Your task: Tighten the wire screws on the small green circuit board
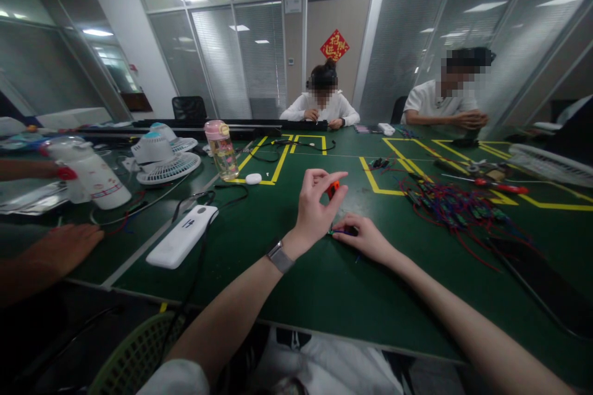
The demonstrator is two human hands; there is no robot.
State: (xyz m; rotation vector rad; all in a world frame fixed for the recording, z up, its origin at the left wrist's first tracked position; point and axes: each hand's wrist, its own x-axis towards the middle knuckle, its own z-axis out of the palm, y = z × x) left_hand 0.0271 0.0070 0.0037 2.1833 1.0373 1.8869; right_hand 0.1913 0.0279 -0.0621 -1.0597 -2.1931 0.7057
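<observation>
Left hand (315,206) raised, fingers pinching small orange part (333,187). Right hand (364,235) just beside it, flat on desk (324,284), closed over dark piece (340,232). Wire pile (451,209) right of both.

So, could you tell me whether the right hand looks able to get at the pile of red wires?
Probably yes: the right hand rests on the green table, and only bare tabletop lies between it and the pile of red wires.

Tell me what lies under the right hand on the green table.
Under the right hand, a small dark part with a bit of blue wire pokes out at the fingertips on the green table. The rest is covered by the fingers.
</observation>
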